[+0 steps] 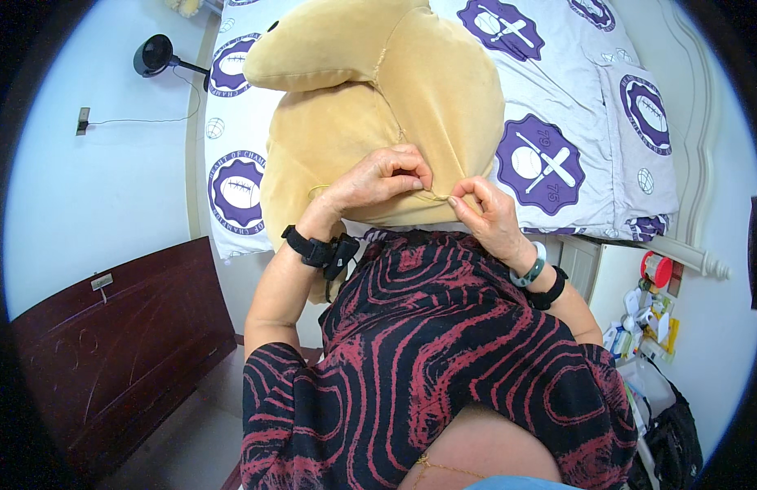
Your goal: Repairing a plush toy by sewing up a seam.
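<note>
A big tan plush toy (444, 98) with a dark eye lies across the near edge of the bed, against my body. A stitched seam runs down its middle toward my hands. My left hand (391, 174) is closed, its fingers curled and pinching the plush fabric by the seam's lower end. Close beside it on the right, my right hand (486, 211) pinches the same fold between thumb and fingertips. Yellowish thread (431, 196) shows at the fold between them. Whether either hand holds a needle is too small to tell.
Under the toy, the bed (558, 90) has a white sheet with purple sports emblems. A black fan-like object (155, 55) stands out at the left, above a dark red wooden panel (125, 343). At right are a cluttered cabinet, a red round container (656, 268) and a black bag (674, 433).
</note>
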A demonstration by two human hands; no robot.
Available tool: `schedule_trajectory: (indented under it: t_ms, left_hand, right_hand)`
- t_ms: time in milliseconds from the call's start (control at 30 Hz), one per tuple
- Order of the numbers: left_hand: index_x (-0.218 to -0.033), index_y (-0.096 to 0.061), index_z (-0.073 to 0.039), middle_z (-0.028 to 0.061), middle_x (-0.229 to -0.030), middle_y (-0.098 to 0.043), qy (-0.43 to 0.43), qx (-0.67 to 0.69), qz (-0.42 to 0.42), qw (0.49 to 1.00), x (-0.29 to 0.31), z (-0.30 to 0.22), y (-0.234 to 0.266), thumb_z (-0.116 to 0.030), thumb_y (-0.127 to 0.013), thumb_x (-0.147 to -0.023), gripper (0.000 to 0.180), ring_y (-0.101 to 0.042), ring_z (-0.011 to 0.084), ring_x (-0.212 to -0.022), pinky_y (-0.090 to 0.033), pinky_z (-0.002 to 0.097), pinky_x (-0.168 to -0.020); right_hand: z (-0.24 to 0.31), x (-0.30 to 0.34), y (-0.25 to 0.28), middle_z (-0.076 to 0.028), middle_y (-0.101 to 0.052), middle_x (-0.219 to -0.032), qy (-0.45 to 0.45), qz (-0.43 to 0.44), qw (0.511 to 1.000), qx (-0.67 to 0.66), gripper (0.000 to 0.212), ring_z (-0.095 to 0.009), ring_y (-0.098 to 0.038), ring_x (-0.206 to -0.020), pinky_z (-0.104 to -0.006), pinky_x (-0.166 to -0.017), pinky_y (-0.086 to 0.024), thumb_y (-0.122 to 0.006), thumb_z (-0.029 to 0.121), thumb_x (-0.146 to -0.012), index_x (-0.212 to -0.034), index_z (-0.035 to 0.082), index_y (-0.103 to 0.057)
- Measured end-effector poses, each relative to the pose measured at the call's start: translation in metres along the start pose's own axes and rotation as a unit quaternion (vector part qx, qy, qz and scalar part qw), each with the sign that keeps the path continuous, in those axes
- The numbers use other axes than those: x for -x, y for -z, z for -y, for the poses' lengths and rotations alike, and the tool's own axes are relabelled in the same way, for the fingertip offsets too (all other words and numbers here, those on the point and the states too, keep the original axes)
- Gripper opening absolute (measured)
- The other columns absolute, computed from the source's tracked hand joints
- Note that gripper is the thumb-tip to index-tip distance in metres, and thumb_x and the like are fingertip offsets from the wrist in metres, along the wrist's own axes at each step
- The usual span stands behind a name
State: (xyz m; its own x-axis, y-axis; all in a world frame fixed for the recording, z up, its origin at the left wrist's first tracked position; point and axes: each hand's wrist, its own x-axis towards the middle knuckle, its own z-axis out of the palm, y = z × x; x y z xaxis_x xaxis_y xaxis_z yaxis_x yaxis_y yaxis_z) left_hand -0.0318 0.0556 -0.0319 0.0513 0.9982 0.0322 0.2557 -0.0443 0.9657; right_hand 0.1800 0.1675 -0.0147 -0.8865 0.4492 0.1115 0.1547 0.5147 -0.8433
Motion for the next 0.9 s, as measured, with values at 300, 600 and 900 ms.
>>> schedule_trajectory:
  t_ms: [300,600,900]
  left_hand:
    - [-0.087,-0.066,-0.003,0.0060,-0.086,-0.058,0.009,0.015,0.033,0.999,-0.005,-0.007,-0.004,-0.006,-0.062,-0.084,0.006,-0.056,0.0175,-0.085,-0.044,0.0281,-0.076]
    - [-0.110,-0.057,-0.003,-0.0020,-0.092,-0.055,0.087,0.151,-0.050,0.983,0.006,-0.007,-0.030,-0.004,-0.059,-0.091,0.019,-0.053,0.0064,-0.090,-0.045,0.0218,-0.078]
    - [-0.096,-0.064,-0.005,0.0047,-0.097,-0.061,0.038,-0.014,-0.104,0.994,0.003,-0.025,-0.042,-0.005,-0.065,-0.085,0.011,-0.057,0.0130,-0.094,-0.046,0.0252,-0.078]
  right_hand:
    - [-0.010,-0.002,-0.010,-0.004,-0.054,-0.069,0.037,-0.041,0.998,-0.027,0.010,-0.010,-0.044,-0.056,-0.0254,-0.052,-0.036,-0.067,0.008,-0.084,-0.089,0.003,-0.061]
    - [-0.010,-0.003,-0.007,-0.005,-0.052,-0.064,-0.027,-0.012,0.999,-0.013,0.011,-0.010,-0.046,-0.053,-0.0264,-0.050,-0.038,-0.066,0.012,-0.086,-0.091,0.003,-0.061]
    - [-0.009,-0.005,-0.008,-0.005,-0.054,-0.066,-0.022,-0.024,0.999,-0.034,0.012,-0.009,-0.047,-0.055,-0.0260,-0.050,-0.038,-0.067,0.011,-0.085,-0.092,0.003,-0.061]
